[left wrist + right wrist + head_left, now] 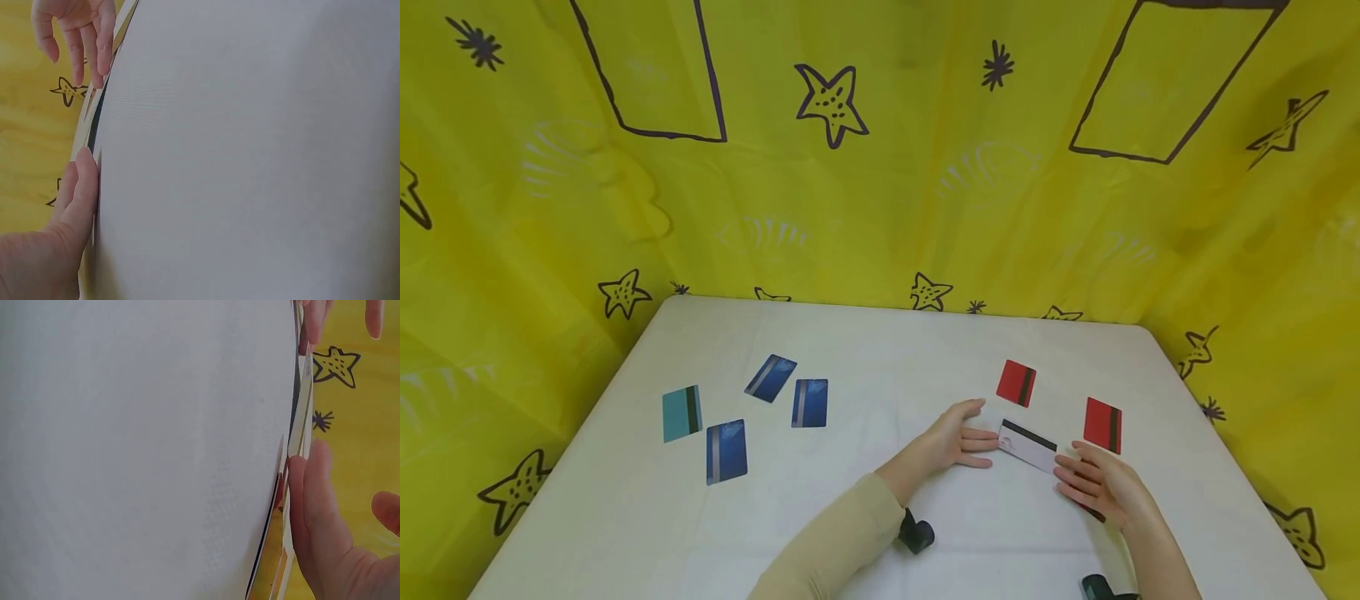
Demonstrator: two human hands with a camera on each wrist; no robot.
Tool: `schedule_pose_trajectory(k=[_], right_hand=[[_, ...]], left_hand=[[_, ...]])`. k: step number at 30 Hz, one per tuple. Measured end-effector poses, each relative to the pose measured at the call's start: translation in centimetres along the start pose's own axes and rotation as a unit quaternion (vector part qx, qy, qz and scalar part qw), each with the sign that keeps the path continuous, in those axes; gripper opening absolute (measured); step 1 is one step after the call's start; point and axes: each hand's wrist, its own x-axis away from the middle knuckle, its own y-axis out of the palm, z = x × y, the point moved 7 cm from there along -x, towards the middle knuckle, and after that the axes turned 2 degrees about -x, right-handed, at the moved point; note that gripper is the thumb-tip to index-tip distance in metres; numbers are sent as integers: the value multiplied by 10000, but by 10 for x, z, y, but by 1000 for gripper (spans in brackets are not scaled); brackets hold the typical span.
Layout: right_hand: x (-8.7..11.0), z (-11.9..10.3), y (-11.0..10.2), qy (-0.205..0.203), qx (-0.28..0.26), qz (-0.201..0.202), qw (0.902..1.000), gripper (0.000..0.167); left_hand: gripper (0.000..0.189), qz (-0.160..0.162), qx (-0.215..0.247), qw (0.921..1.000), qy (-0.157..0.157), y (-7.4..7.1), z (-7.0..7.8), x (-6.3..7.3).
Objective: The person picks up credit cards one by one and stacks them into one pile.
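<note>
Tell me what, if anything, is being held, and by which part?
Nothing looks firmly held: the left grip and right grip, fingers extended, touch the white card at opposite short ends.

White round-cornered tabletop (887, 358) lay beneath left hand (946, 440) and right hand (1112, 490). Yellow creased fabric curtain (880, 200) hung beyond both and to either side. Dark-outlined spotted starfish (832, 106) showed beyond left hand, leftward; dark-edged four-sided figure (1172, 83) beyond right hand. Light was soft, fairly even.
</note>
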Motion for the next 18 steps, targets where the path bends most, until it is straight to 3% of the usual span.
schedule_pose_trajectory(k=[9, 18], right_hand=[[1, -1, 0, 56, 31, 34, 10000, 64], [-1, -1, 0, 28, 26, 28, 10000, 58]], left_hand=[[69, -76, -463, 9989, -94, 4, 3, 3], [63, 251, -540, 9982, 33, 5, 7, 5]])
